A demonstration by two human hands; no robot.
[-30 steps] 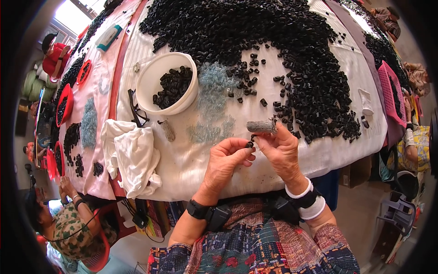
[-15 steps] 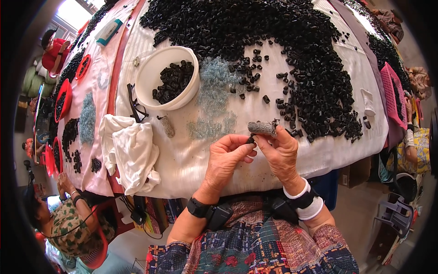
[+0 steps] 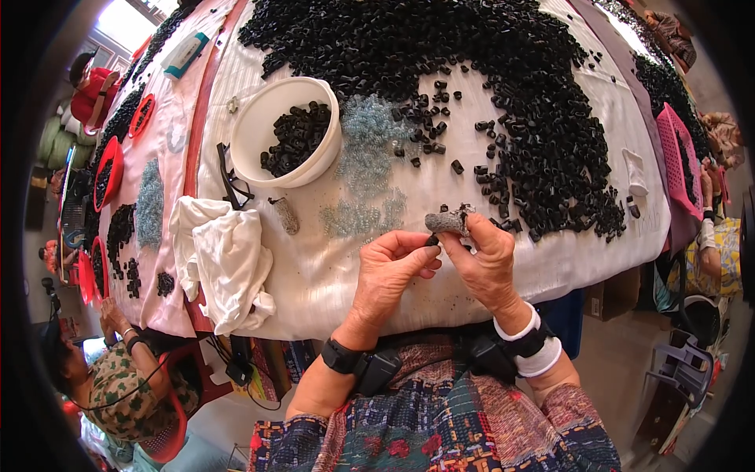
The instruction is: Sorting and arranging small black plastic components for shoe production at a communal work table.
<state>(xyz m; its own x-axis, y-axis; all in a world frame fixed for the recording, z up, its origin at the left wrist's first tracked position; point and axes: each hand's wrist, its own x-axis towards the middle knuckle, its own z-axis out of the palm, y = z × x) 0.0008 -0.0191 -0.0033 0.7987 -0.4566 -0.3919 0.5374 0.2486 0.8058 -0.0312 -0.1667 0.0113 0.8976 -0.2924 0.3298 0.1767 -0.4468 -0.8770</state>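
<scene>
My left hand [image 3: 393, 267] pinches a small black plastic piece [image 3: 432, 241] between thumb and forefinger, just over the cloth's near part. Close against it, my right hand [image 3: 485, 256] grips a stubby grey, rough-surfaced roll [image 3: 446, 223] with dark bits at its right end. The right thumb tip comes near the black piece; whether it touches cannot be made out. Beyond my hands lies a heap of similar black pieces [image 3: 543, 157]. Pale blue, clear coil-like bits [image 3: 370, 130] are piled in front of a white bowl [image 3: 321, 167] with black pieces [image 3: 295, 141] inside.
Left of my hands are another grey roll [image 3: 285, 216], a crumpled white cloth [image 3: 224, 263] and dark glasses [image 3: 228, 181]. A pink basket [image 3: 675, 161] stands at the right edge. Another person [image 3: 130, 377] sits at the lower left, by a neighbouring table.
My right hand has shifted slightly, and the grey roll has tilted and moved a little left. The left hand stays in place with its pinch.
</scene>
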